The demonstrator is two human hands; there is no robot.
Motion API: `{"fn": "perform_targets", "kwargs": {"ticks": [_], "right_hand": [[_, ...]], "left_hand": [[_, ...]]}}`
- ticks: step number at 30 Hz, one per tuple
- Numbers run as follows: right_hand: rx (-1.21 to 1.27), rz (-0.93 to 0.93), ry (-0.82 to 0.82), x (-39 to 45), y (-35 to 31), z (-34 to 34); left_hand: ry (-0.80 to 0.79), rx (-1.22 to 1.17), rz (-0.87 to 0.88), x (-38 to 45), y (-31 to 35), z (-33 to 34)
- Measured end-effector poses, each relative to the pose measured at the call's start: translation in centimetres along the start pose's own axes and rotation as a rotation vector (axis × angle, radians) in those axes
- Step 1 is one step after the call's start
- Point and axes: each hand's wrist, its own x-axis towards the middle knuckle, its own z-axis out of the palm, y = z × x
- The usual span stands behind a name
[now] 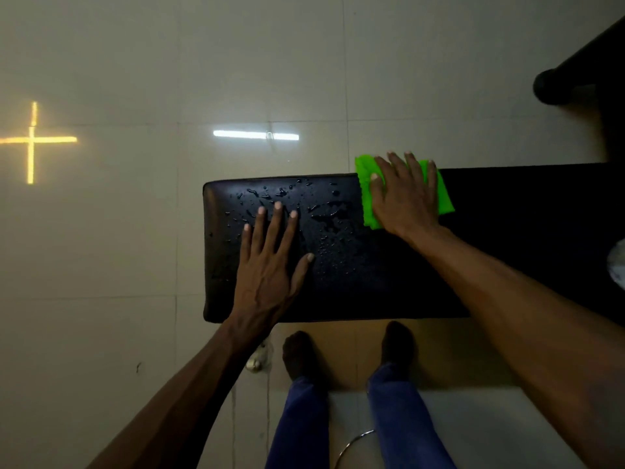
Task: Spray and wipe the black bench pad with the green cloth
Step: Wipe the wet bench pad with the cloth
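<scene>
The bench pad (338, 265) was seen from above, lying across a floor (135, 231) of pale tiles. Its left part was covered with many water drops (324, 225), while the part to the right looked dry and very dark. The green cloth (367, 198) was laid on the far edge of the pad, near the middle of its length, and it was pressed flat under the right hand (406, 198). This hand was spread wide, with the fingers over the cloth, so a large part of the cloth was hidden by it. The left hand (270, 262) was also opened wide and was laid flat on the wet part of the pad, with nothing held in it.

Two bare feet (301, 353) and blue trouser legs (297, 424) were seen just in front of the near edge of the pad. A small pale object (257, 362) was lying on the floor beside the left foot, partly covered by the left forearm; what it was could not be told. A dark rounded shape (554, 86) was noticed at the upper right corner. Reflections of lights (255, 135) were shown on the tiles.
</scene>
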Motion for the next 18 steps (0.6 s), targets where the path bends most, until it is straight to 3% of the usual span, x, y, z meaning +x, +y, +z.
{"fn": "perform_targets", "kwargs": {"ticks": [2,4,8,10,14,16,18], "right_hand": [[0.007,-0.050,-0.006,-0.3,-3.9,1.1],[-0.054,-0.221,-0.008,-2.5,-5.3,2.2],[-0.156,-0.440,-0.099,-5.2,-1.6,1.4],[-0.180,-0.415,-0.097,-4.1,0.2,0.8],[-0.025,-0.092,0.027,-0.6,-5.0,1.7],[0.001,-0.092,0.019,-0.5,-8.7,2.9],[-0.023,-0.207,0.011,-2.0,-9.9,3.6]], "left_hand": [[0.012,0.001,0.003,0.0,0.0,0.1],[0.022,0.004,0.002,-0.3,-0.1,0.0],[0.077,0.001,-0.047,-1.3,-1.0,-0.2],[0.095,-0.008,-0.069,-1.7,-1.9,0.0],[0.095,-0.010,-0.053,-2.0,-3.0,0.4],[0.103,0.000,-0.053,-2.1,-3.0,0.6],[0.103,-0.010,-0.072,-2.4,-2.9,0.4]]}}
